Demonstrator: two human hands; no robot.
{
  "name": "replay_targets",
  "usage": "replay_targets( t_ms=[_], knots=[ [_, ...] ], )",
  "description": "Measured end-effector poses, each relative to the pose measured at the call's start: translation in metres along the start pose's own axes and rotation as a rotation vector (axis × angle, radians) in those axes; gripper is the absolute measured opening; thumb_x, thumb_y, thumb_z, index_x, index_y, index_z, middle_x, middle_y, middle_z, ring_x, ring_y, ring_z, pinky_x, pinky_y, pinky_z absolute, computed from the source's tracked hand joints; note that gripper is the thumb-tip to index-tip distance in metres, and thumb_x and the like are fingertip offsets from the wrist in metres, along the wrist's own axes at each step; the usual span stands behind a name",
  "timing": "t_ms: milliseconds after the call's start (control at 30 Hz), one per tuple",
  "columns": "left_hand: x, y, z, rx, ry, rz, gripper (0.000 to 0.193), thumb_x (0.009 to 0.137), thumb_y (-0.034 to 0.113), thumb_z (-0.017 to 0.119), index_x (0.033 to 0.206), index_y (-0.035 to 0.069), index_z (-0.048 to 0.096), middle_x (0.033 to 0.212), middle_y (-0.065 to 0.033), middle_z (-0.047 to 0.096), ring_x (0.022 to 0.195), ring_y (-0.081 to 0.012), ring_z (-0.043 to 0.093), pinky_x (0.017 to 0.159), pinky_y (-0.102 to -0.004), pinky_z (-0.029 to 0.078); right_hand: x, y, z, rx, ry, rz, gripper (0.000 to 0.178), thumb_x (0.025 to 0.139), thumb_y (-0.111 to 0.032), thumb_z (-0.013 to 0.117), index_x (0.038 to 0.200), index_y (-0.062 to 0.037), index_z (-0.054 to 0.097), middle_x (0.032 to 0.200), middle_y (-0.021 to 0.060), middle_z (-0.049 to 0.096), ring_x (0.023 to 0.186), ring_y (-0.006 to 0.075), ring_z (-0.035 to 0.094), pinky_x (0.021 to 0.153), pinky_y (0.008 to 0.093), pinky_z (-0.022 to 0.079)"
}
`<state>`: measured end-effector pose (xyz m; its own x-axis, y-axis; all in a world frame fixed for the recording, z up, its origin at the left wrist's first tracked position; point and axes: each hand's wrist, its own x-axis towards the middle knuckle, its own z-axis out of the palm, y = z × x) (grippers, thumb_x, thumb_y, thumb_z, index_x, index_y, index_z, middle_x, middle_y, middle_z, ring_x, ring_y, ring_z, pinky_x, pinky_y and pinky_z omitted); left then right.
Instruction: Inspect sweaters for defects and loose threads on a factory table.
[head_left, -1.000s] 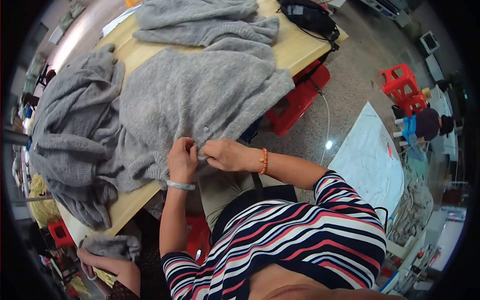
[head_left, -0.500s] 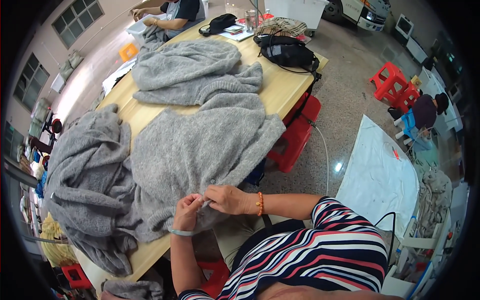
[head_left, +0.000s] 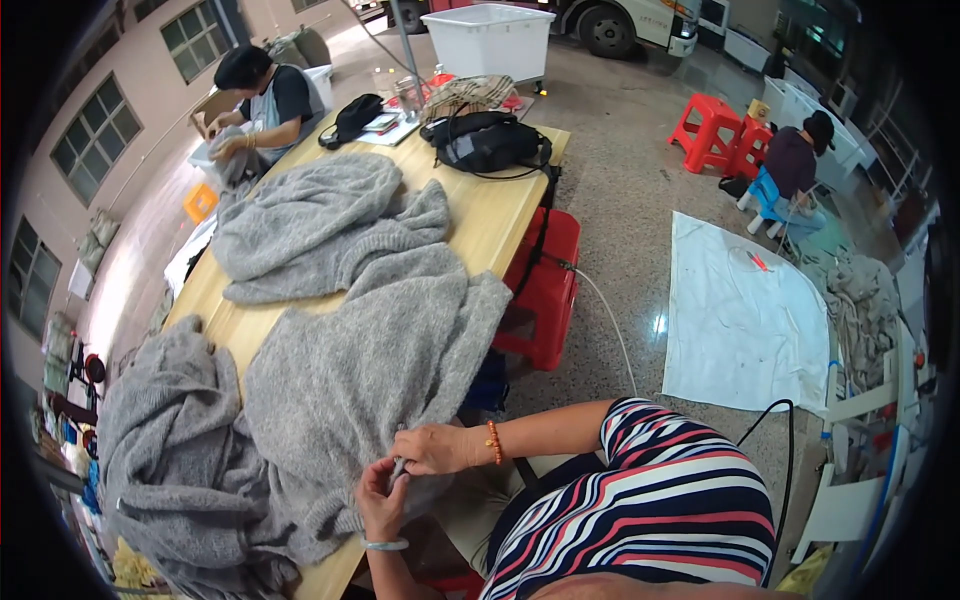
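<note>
Together, both hands pinch a light grey knit garment (head_left: pixel 345 385) at the table's (head_left: pixel 488 212) near right edge

The left hand's (head_left: pixel 380 500) thumb and forefinger press together on a small fold of the garment. The right hand's (head_left: pixel 436 449) fingers are bunched on the same fold, touching or nearly touching the left; their tips are partly hidden. An orange bead bracelet (head_left: pixel 494 442) rings the right wrist, a pale bangle (head_left: pixel 388 545) the left.

From the hands, the garment spreads up over the table's near half. A darker grey knit heap (head_left: pixel 175 450) lies beside it along the table's left edge, and another light grey knit piece (head_left: pixel 305 225) sits bunched at mid-table. A black bag (head_left: pixel 495 140) rests near the table's far right corner. Beside the table's right edge stands a red stool (head_left: pixel 553 300); well right of the table, a white sheet (head_left: pixel 740 330) covers some floor. A co-worker (head_left: pixel 285 110) sits by the table's far left side, handling grey cloth.
</note>
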<state>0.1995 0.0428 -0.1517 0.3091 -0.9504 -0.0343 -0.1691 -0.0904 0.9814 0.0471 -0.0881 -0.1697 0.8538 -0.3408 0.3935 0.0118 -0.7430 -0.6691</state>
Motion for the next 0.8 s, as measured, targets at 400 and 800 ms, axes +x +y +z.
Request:
replay_targets(
  t_ms=[400, 800],
  knots=[
    [-0.002, -0.003, 0.009, 0.5, 0.141, 0.246, 0.011, 0.082, -0.004, 0.057, 0.092, -0.002, 0.062, 0.082, -0.0159, 0.06, 0.075, -0.0326, 0.06, 0.069, -0.0374, 0.048, 0.0, 0.002, 0.001, -0.015, -0.16, -0.013, 0.015, 0.083, -0.01, 0.059, 0.093, 0.0011, 0.056, 0.092, 0.0188, 0.056, 0.084, 0.0391, 0.061, 0.072, 0.0441, 0.05],
    [-0.001, -0.002, 0.009, 0.514, 0.145, 0.05, 0.009, 0.084, -0.001, 0.058, 0.091, 0.0, 0.063, 0.079, -0.016, 0.06, 0.07, -0.0321, 0.061, 0.065, -0.037, 0.047, -0.004, 0.002, 0.005, -0.034, -0.098, 0.031, 0.013, 0.076, -0.001, 0.056, 0.089, 0.0005, 0.056, 0.094, 0.0191, 0.055, 0.086, 0.0387, 0.061, 0.073, 0.044, 0.051]
  ],
)
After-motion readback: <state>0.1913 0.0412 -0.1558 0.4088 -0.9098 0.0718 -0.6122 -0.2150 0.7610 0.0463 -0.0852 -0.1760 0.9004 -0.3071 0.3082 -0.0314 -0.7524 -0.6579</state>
